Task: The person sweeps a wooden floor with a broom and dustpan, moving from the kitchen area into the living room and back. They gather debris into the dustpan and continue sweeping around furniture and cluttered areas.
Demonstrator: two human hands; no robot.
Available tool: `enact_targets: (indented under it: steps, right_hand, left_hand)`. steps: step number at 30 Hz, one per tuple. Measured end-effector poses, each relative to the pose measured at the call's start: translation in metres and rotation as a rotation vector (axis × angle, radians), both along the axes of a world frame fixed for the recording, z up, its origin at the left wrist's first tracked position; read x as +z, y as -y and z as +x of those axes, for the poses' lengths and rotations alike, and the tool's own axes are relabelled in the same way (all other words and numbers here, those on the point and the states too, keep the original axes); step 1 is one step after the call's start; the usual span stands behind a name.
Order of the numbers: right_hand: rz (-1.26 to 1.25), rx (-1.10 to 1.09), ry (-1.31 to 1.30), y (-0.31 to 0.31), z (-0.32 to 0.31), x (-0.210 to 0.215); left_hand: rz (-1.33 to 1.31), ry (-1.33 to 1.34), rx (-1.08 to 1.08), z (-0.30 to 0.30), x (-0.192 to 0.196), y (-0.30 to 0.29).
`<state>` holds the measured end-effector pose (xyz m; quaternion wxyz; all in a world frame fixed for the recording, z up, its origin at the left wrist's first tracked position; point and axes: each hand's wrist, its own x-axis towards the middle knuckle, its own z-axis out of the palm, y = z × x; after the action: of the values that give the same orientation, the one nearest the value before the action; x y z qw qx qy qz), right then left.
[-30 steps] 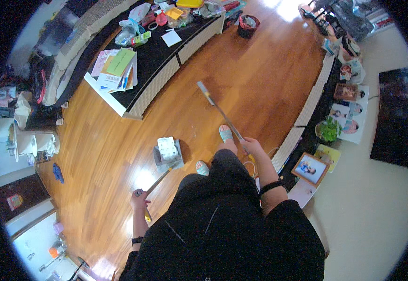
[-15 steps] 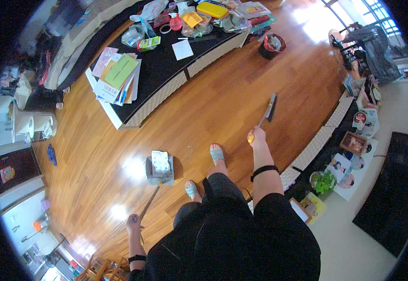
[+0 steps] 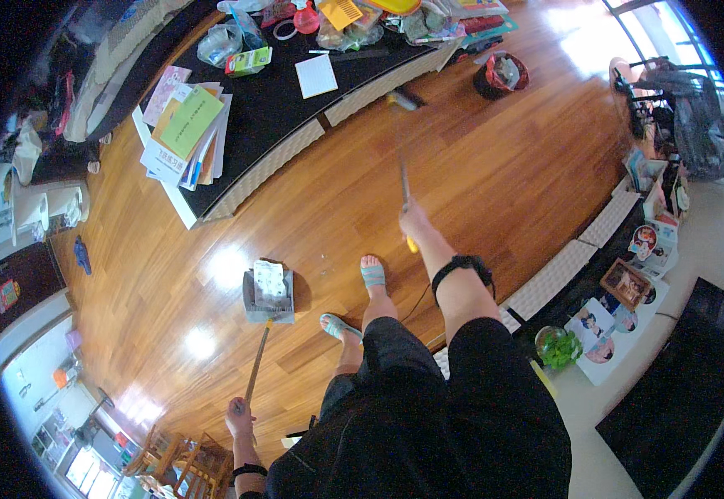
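My left hand (image 3: 239,417) is wrapped round the long handle of a grey dustpan (image 3: 254,312), which rests on the wooden floor left of my feet. A crumpled white piece (image 3: 269,281), maybe paper or packaging, lies in the dustpan. My right hand (image 3: 414,221) grips a long-handled broom (image 3: 405,101) near the yellow end of its handle. The broom reaches forward, its head close to the front of the low black-topped table (image 3: 287,125). The shaft is blurred by motion. A few light specks lie on the floor in front of my feet.
Books and papers (image 3: 187,125), plastic bags and small items cover parts of the table. A bin (image 3: 495,81) with a red rim stands at its right end. Along the right runs a low cabinet with a potted plant (image 3: 558,348) and picture frames (image 3: 625,284). A wooden chair (image 3: 183,466) is behind left.
My right hand has swung the broom forward and left, from the right-hand floor toward the table's front. The dustpan stays on the floor in my left hand. The whole view has shifted slightly.
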<state>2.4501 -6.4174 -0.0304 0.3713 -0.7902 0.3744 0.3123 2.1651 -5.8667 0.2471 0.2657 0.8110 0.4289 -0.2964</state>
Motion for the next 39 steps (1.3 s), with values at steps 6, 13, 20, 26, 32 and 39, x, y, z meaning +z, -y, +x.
enact_targets:
  steps: [6,13,20,26,32,39]
  right_hand:
    - [0.051,0.52,-0.14,-0.032,-0.118,0.095]
    - [0.196,0.655,-0.145,-0.005,-0.206,0.195]
    - [-0.035,0.532,-0.04,0.033,-0.189,0.221]
    - [0.022,0.216,0.022,0.067,-0.074,0.134]
    - [0.102,0.072,-0.138,0.035,-0.092,0.101]
    - [0.128,0.522,-0.104,0.034,-0.24,0.175]
  left_hand:
    - [0.033,0.016,-0.126,-0.006,-0.005,0.004]
    - [0.047,0.065,-0.065,-0.012,-0.002,-0.005]
    - [0.068,-0.027,-0.085,-0.009,0.0,-0.005]
    - [0.108,0.027,-0.054,-0.013,0.005,0.008]
    - [0.102,0.044,-0.071,-0.019,0.005,0.017]
    - [0.076,0.008,-0.051,-0.015,0.006,0.015]
